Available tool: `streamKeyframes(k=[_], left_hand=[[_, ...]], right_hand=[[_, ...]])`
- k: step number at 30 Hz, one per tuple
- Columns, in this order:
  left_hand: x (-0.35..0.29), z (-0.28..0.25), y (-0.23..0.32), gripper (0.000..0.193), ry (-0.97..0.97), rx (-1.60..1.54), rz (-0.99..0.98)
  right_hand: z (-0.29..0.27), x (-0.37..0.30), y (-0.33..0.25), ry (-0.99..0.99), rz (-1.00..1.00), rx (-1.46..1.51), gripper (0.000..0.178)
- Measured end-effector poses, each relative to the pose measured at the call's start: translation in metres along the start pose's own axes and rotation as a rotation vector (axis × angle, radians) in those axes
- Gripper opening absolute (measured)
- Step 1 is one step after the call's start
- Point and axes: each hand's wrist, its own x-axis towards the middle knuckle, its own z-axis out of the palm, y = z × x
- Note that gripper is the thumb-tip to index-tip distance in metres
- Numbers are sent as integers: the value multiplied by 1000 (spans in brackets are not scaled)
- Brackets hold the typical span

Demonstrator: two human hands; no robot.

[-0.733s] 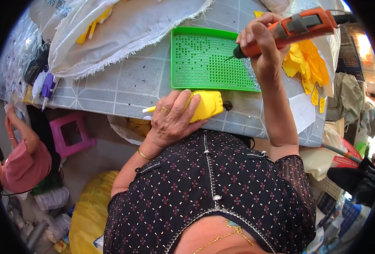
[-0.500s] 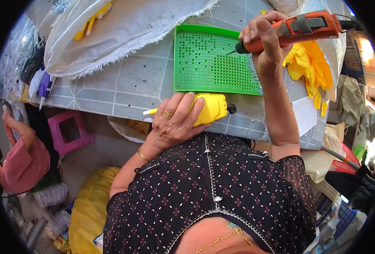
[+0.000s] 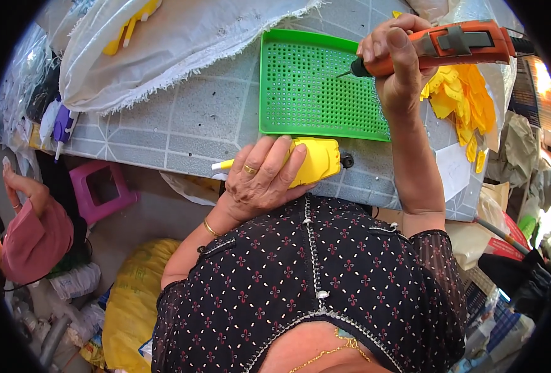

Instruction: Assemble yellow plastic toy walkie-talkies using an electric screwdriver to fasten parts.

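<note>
My right hand is wrapped round an orange electric screwdriver with a black nose, held above the right part of a green tray. Its thin bit points left, over the tray's rows of small holes, many with tiny metal screws in them. At the table's near edge, my left hand grips a yellow plastic casing with a white-tipped yellow spout at its left and a small black part at its right end. The palm hides some of the casing.
Yellow plastic pieces are heaped right of the tray. A white woven sack with yellow parts inside covers the table's far left. A purple and white item lies at the left edge. Beyond stand a pink stool and another person.
My right hand and the screwdriver have shifted very slightly right. The tray and other things appear a little shifted in the picture. My left hand keeps its hold on the yellow casing.
</note>
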Motion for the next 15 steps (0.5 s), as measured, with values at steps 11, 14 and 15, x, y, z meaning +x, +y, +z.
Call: streamKeyframes(k=[11, 14, 15], left_hand=[[1, -1, 4, 60, 33, -17, -7], [1, -4, 6, 60, 8, -38, -22], [1, -4, 6, 61, 11, -40, -21]], right_hand=[[1, -2, -4, 35, 15, 0, 26], [-4, -4, -15, 112, 30, 30, 25], [-8, -4, -22, 67, -3, 61, 27]])
